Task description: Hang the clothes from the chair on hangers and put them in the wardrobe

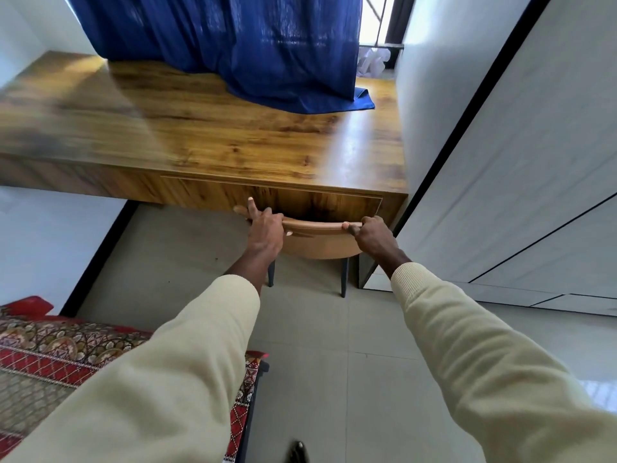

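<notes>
Chair, smooth tan with a curved top rail and dark legs, sits tucked under your glossy wood-grain desk. Your left hand curls over the rail, forefinger extended; your right hand grips its end.

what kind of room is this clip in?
Most likely a bedroom. A patterned bedspread lies at lower left, tall white wardrobe doors fill the right side, and a wooden desk with a chair tucked under it stands below a blue curtain.
</notes>
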